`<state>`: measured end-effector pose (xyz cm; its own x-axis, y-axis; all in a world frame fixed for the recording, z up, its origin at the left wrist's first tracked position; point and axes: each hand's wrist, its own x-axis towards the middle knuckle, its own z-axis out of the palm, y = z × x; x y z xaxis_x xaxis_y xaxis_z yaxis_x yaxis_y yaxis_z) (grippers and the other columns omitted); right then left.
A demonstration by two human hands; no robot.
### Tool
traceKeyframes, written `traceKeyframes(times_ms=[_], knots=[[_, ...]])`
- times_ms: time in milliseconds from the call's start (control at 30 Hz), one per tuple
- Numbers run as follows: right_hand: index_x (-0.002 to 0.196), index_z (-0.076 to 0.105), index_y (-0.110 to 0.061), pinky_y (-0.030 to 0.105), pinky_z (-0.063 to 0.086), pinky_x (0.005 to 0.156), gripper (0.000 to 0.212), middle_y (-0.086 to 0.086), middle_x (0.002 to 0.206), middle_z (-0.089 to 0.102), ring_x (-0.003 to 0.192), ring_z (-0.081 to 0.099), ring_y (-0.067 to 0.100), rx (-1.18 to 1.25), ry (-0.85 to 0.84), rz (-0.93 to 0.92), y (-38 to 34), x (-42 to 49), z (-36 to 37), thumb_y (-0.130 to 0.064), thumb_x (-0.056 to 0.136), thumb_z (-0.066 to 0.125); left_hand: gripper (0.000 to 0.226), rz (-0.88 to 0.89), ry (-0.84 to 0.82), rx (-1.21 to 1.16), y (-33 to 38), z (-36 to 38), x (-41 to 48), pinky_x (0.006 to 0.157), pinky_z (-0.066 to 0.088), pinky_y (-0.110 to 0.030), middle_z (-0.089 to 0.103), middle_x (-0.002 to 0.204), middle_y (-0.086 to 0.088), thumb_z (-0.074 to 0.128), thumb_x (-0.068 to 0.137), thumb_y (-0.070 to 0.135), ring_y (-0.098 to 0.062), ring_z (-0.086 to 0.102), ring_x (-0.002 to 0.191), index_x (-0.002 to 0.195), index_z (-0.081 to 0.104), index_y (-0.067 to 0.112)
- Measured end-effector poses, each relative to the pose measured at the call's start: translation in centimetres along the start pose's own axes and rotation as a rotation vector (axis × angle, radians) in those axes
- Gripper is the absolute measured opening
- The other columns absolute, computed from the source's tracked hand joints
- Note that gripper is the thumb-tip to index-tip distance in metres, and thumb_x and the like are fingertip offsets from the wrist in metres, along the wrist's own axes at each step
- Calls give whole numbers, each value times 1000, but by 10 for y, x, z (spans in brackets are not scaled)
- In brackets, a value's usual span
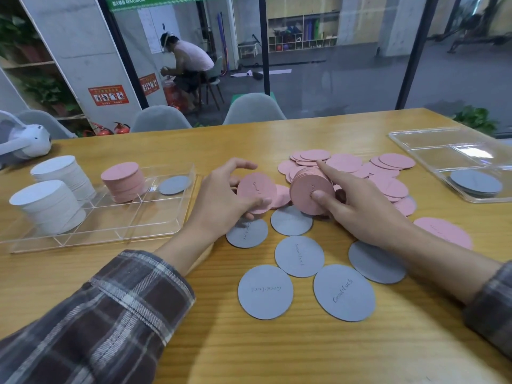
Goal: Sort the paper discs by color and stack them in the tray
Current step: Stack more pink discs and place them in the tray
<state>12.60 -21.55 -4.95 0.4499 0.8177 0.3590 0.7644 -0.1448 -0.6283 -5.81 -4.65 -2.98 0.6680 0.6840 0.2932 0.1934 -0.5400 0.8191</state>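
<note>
Head view, sorting of paper discs on a wooden table (249, 350). The right hand (360, 206) clamps a held pink stack (307, 192) turned on its edge. The thumb presses the near face and the index finger lies along the top rim. The stack's long axis runs roughly level, away from the viewer and slightly to the right, so its flat face looks back toward the camera.

The left hand (219, 206) is curled round a single pink disc (256, 189), possibly more than one, just to the left of that stack. A narrow gap shows between the two.

The loose pink discs (388, 173) are spread behind and to the right of the right hand. The grey discs (299, 256) lie flat and mostly separate in front of both hands, several with handwriting on them.

The divided clear tray (116, 225) lies well to the left of both hands, so the left hand is the nearer one. It holds an upright pink tray stack (123, 181), one grey tray disc (174, 185) in the neighbouring compartment, and two white stacks (50, 206) at its left end. A second clear tray (432, 145) at far right holds a few grey discs.

The discs are thin, round and matte. Judged from this layout, the held stack must be tipped upright and carried leftward to join the pink tray stack.
</note>
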Motion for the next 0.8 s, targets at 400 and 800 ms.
traceKeyframes(times_ms=[400,800], knots=[[152,38,-39,31,52,84,58,-37,74,60,68,66,13,124,-40,-21,-5,-3,-1,-28,99,60,51,210,-205,-53,-11,17,0,77,59,-27,67,108,5,70,96,5,-12,69,70,138,66,33],[146,43,-48,38,58,90,69,0,85,76,75,73,16,306,-160,-5,-10,-4,0,-32,88,76,49,281,30,-62,-7,25,-5,76,59,-23,70,99,2,90,78,11,-14,69,85,123,77,22]])
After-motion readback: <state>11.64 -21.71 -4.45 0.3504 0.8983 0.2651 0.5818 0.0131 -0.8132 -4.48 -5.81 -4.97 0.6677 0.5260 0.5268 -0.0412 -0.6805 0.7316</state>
